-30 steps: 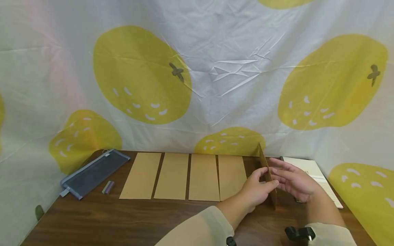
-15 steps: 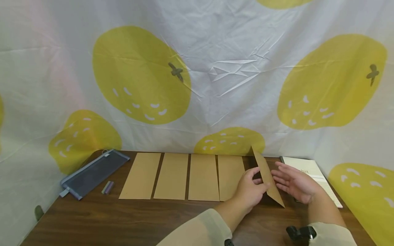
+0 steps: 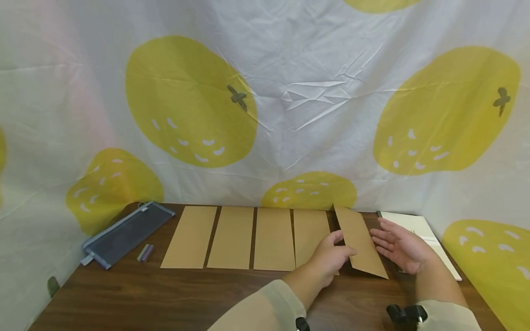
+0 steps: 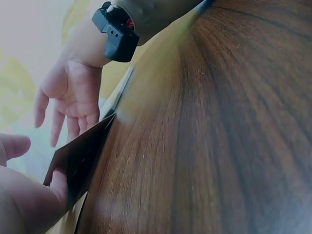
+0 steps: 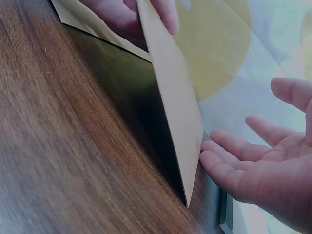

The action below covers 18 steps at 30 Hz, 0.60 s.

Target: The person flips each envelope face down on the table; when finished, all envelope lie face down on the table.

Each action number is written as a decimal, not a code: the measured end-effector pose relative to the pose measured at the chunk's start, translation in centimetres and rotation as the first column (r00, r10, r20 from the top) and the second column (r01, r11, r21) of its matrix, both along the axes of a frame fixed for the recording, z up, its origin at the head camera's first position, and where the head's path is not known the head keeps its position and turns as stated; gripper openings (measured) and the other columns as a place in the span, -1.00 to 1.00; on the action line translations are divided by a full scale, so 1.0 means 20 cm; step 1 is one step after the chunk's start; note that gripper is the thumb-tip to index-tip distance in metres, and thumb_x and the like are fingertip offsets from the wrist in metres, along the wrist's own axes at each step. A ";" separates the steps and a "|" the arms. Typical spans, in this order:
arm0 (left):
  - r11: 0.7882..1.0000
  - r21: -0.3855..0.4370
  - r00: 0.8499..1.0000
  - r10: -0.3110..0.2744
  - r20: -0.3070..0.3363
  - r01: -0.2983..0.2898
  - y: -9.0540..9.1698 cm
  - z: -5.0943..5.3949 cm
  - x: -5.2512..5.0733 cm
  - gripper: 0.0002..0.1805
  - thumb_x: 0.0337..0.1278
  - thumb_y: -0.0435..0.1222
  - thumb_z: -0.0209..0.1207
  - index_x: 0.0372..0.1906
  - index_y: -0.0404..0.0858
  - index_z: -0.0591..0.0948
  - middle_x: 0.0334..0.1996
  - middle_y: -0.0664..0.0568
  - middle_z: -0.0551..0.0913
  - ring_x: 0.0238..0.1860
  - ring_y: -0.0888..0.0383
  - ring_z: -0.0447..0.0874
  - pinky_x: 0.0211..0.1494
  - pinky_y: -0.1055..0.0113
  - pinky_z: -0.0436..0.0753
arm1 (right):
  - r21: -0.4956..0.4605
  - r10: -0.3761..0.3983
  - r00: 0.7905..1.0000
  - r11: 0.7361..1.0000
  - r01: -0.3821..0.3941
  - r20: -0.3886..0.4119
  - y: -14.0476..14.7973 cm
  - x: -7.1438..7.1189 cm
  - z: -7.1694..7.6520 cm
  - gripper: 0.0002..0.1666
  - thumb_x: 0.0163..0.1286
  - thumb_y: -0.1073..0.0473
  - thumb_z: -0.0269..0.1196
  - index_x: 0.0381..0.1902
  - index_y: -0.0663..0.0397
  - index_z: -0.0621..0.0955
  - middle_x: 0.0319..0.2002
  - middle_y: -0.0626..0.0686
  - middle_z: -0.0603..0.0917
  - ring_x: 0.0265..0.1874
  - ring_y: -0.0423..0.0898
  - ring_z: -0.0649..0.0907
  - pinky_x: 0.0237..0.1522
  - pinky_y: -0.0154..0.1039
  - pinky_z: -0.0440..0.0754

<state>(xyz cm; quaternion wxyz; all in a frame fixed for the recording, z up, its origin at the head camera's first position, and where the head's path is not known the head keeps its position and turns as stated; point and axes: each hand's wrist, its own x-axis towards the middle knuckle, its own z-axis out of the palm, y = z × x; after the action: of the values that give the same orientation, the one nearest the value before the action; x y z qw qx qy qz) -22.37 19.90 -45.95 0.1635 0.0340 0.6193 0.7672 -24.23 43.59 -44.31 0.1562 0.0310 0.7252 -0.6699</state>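
Observation:
A brown kraft card (image 3: 360, 243) stands tilted at the right end of the row, its right long edge low by the table and its left edge raised. My left hand (image 3: 329, 257) holds that raised edge, fingers underneath and thumb over the upper face; the left wrist view shows the thumb (image 4: 14, 146) apparently a little off the card. Beside the low edge is my right hand (image 3: 403, 246), fingers extended, palm towards the card. Its fingertips (image 5: 208, 155) are at the card's edge in the right wrist view; whether they touch, I cannot tell.
Several matching cards (image 3: 273, 239) lie flat in a row to the left. A blue mesh zip pouch (image 3: 128, 234) and small purple and grey sticks (image 3: 145, 253) are at far left. A pale notebook (image 3: 439, 248) lies behind my right hand; a lemon-print curtain (image 3: 314, 128) hangs behind the table.
The card has tipped from nearly upright towards the table, its top leaning left and its upper face turning up. My left hand has moved slightly left and down; the right hand barely shifted.

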 end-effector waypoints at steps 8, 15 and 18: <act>0.994 -0.109 1.000 -0.002 -0.003 0.002 -0.03 0.01 0.01 -0.22 0.19 -0.38 0.40 0.54 -0.26 0.45 0.56 -0.17 0.45 0.47 -0.24 0.51 0.57 -0.24 0.46 | -0.013 -0.004 1.000 1.000 0.004 -0.001 0.00 0.01 0.01 -0.01 0.79 -0.20 -0.18 0.73 0.14 -0.42 0.71 0.49 -0.20 0.72 0.37 -0.10 0.17 -0.47 0.57; 0.990 -0.136 0.999 -0.035 -0.015 0.032 -0.04 0.02 0.02 -0.22 0.22 -0.36 0.40 0.55 -0.27 0.44 0.55 -0.18 0.46 0.56 -0.21 0.43 0.63 -0.18 0.41 | -0.005 -0.001 1.000 1.000 0.001 -0.001 0.01 0.01 0.00 0.00 0.79 -0.20 -0.18 0.72 0.13 -0.44 0.71 0.48 -0.21 0.73 0.38 -0.12 0.15 -0.49 0.56; 0.989 -0.140 0.999 -0.048 -0.021 0.045 -0.04 0.01 0.01 -0.23 0.23 -0.35 0.39 0.55 -0.29 0.44 0.55 -0.23 0.46 0.60 -0.21 0.37 0.65 -0.16 0.38 | 0.009 -0.002 1.000 1.000 0.002 -0.005 0.01 0.01 0.00 0.00 0.79 -0.21 -0.18 0.72 0.14 -0.44 0.71 0.48 -0.20 0.73 0.37 -0.11 0.14 -0.51 0.54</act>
<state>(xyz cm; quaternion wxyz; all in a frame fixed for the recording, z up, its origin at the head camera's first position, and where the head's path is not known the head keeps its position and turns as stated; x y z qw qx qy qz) -22.11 19.15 -45.72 0.1757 0.0461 0.6725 0.7175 -24.11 43.84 -44.33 0.1537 0.0305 0.7285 -0.6669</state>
